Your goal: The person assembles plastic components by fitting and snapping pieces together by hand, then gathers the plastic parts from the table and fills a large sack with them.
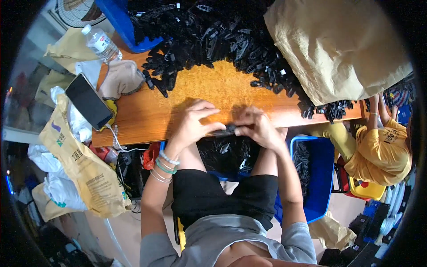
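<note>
My left hand (193,122) and my right hand (255,126) meet at the near edge of an orange wooden table (209,89). Both grip one small black plastic part (227,130) between their fingertips. Beaded bracelets sit on my left wrist. A large heap of similar black plastic parts (222,40) covers the far side of the table. Under my hands, between my knees, a blue bin (320,178) holds more black parts.
A black phone (89,101), a plastic water bottle (101,43), and a beige cloth (121,78) lie at the table's left end. A big tan paper sack (342,49) rests at the right. Another person in yellow (378,151) crouches at the right. Sacks stand on the floor at the left.
</note>
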Available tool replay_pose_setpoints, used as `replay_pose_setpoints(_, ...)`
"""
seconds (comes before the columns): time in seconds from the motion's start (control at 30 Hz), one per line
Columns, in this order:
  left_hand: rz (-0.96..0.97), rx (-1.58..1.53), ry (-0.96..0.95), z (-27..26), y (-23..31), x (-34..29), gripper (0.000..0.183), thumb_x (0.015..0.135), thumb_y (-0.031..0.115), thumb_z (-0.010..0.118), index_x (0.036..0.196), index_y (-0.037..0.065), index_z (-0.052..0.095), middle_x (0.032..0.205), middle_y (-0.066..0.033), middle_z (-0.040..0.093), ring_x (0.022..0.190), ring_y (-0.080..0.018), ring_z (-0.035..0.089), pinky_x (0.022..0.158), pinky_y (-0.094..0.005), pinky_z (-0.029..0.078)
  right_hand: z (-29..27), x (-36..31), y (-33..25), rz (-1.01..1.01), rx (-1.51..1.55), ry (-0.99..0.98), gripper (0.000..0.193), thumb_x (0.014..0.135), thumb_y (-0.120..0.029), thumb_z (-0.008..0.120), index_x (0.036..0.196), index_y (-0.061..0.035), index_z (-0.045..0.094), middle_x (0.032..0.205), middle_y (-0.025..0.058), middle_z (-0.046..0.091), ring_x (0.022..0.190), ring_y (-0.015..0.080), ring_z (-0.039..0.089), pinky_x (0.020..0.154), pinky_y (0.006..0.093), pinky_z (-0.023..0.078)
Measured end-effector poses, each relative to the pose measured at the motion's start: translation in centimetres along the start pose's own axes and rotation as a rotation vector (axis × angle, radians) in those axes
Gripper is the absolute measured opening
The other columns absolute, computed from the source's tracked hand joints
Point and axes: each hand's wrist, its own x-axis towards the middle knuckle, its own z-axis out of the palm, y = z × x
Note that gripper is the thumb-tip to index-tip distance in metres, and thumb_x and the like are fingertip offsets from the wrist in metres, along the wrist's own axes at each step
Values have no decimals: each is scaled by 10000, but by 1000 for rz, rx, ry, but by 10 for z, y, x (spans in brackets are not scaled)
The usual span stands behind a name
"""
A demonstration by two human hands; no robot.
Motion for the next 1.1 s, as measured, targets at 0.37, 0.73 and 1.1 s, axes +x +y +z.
replay_pose_setpoints(0.37,-53,848,209,-108,-88,-14,262,778,-42,532,1030,-16,602,1129,-173,579,1015,-359,550,877,-410,466,-30,33,53,52,-704,457,398,732,-25,673,1127,-59,637,1054,107,579,975,301,520,835,393,427)
replay_pose_setpoints(0.73,-327,498,721,-95,-59,-36,204,773,-18,658,943,1,547,999,-174,596,933,-329,590,829,-370,468,-15,35,21,40,-184,498,342,774,37,647,1105,12,566,925,120,606,825,215,636,718,301,504)
replay_pose_setpoints(1.1,-81,127,7,-8,6,-13,207,706,-59,693,906,-37,644,1008,-142,599,946,-293,588,838,-357,485,12,10,21,194,-144,368,300,724,-116,716,997,-19,638,918,141,612,928,341,561,890,441,397)
